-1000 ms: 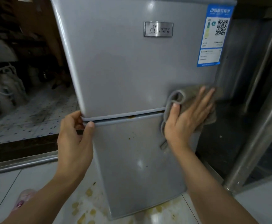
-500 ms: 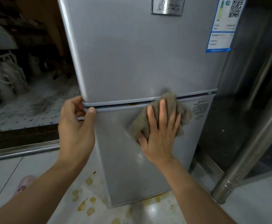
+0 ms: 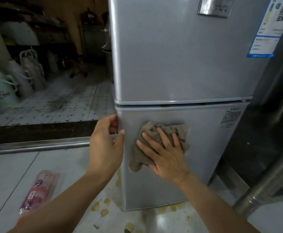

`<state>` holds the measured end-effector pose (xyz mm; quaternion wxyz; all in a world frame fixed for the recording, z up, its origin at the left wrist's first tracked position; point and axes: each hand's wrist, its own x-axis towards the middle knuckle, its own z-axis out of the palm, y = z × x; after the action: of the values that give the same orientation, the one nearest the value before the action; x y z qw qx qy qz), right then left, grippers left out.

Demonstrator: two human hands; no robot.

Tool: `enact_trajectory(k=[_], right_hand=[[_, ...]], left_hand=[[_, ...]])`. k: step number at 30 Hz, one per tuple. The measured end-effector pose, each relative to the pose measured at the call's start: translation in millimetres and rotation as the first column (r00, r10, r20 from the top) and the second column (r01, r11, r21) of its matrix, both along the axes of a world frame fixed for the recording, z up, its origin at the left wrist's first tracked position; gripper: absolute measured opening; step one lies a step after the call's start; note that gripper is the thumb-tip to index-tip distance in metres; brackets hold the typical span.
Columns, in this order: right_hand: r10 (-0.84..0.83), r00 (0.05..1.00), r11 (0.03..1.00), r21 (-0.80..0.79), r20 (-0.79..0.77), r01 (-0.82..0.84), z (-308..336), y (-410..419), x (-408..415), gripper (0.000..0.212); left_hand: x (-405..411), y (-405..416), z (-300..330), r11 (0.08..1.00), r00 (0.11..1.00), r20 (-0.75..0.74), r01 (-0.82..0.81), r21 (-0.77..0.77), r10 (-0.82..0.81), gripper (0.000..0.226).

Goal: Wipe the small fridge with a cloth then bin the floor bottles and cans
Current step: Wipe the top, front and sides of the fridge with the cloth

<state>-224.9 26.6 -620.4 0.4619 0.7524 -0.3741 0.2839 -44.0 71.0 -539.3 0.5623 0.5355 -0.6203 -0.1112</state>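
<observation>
A small grey two-door fridge (image 3: pixel 179 64) stands upright in front of me. My right hand (image 3: pixel 164 155) lies flat with spread fingers on a grey-brown cloth (image 3: pixel 179 132), pressing it against the upper left of the lower door. My left hand (image 3: pixel 106 145) grips the left edge of that lower door, thumb on the front. A pink-labelled plastic bottle (image 3: pixel 38 190) lies on the white floor at the lower left, partly behind my left forearm.
Yellowish stains (image 3: pixel 103 207) spot the floor at the fridge's foot. A steel pipe leg (image 3: pixel 263 185) slants up on the right. A metal threshold rail (image 3: pixel 36 146) runs left, with a tiled room and white jugs (image 3: pixel 4 88) beyond.
My right hand has slid the cloth from the fridge's right edge leftward and down onto the lower door. My left hand has dropped from the door gap to the lower door's edge.
</observation>
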Motion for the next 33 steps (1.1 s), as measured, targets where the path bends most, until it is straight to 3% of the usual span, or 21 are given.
enact_trajectory(k=[3, 6, 8, 10, 14, 17, 22, 25, 27, 30, 33], right_hand=[[0.063, 0.996, 0.997, -0.048, 0.059, -0.060, 47.9, -6.2, 11.2, 0.060], [0.084, 0.982, 0.993, -0.091, 0.171, -0.070, 84.8, -16.0, 31.8, 0.059], [0.049, 0.980, 0.994, -0.107, 0.194, -0.029, 77.2, -14.7, 42.4, 0.060], [0.006, 0.994, 0.995, -0.097, 0.107, 0.004, 48.6, -9.3, 44.8, 0.062], [0.012, 0.961, 0.999, -0.033, -0.276, -0.022, 9.5, 1.4, 31.0, 0.064], [0.042, 0.942, 0.998, -0.022, -0.334, -0.052, 26.0, -0.2, 29.4, 0.067], [0.087, 0.979, 0.988, -0.107, -0.183, -0.107, 80.0, -12.5, 53.9, 0.056], [0.106, 0.986, 0.989, -0.093, -0.129, -0.118, 63.6, -10.2, 64.7, 0.042], [0.127, 0.974, 0.987, -0.076, -0.188, -0.144, 34.7, -7.5, 65.1, 0.033], [0.150, 0.908, 0.988, 0.039, -0.392, -0.147, -22.7, -4.6, 61.0, 0.025], [0.203, 0.848, 0.936, 0.351, -0.490, -0.021, -77.2, 4.2, 58.3, 0.029]], left_hand=[[5.9, -4.3, 0.9, 0.999, 0.999, -0.048, 0.018, 0.029, -0.017, 0.028], [15.3, -4.6, -3.8, 0.978, 0.955, -0.262, 0.172, 0.113, -0.138, 0.029], [21.1, -1.9, -11.7, 0.952, 0.913, -0.364, 0.257, 0.165, -0.183, 0.033], [24.2, 0.5, -20.3, 0.927, 0.868, -0.453, 0.321, 0.195, -0.205, 0.034], [27.0, 8.0, -30.1, 0.910, 0.806, -0.551, 0.370, 0.187, -0.215, 0.028], [33.4, 10.9, -35.7, 0.917, 0.809, -0.558, 0.347, 0.195, -0.188, 0.022], [48.6, 6.1, -40.7, 0.948, 0.836, -0.544, 0.229, 0.222, -0.074, 0.018], [52.5, 2.0, -46.2, 0.960, 0.827, -0.561, 0.191, 0.206, -0.044, 0.018], [53.0, -0.4, -53.9, 0.962, 0.830, -0.558, 0.161, 0.221, -0.011, 0.018], [52.5, -2.9, -70.9, 0.951, 0.846, -0.532, 0.139, 0.275, 0.031, 0.017], [48.1, -3.7, -83.3, 0.942, 0.875, -0.482, 0.121, 0.314, 0.048, 0.019]])
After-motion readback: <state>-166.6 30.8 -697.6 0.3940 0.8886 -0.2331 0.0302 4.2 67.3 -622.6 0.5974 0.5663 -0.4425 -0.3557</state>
